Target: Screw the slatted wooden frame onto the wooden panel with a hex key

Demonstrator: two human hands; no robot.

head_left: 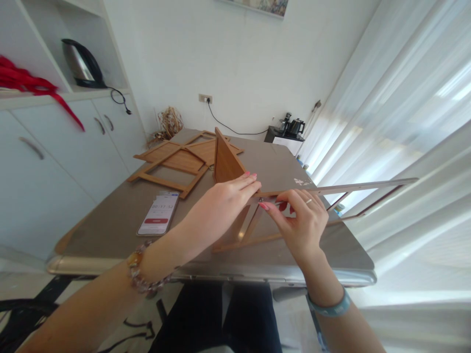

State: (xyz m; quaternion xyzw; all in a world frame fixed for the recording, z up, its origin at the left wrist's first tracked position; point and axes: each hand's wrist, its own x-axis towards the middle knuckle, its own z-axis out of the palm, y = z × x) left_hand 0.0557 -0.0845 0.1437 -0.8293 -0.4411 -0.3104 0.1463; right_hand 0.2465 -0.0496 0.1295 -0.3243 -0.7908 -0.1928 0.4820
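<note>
My left hand (224, 198) lies with fingers stretched flat on the top edge of an upright wooden panel (225, 164), where it meets a long wooden frame piece (353, 189) that reaches out to the right past the table. My right hand (300, 220) is curled, with thumb and fingers pinched at the same joint on something small I cannot make out. Both hands sit over the near middle of the brown table (110, 230).
A flat wooden lattice frame (180, 162) lies at the table's far left. A phone (159, 214) with a lit screen rests left of my hands. White cabinets with a kettle (81, 63) stand at left; curtains hang at right. A small kettle stand (290, 128) is behind.
</note>
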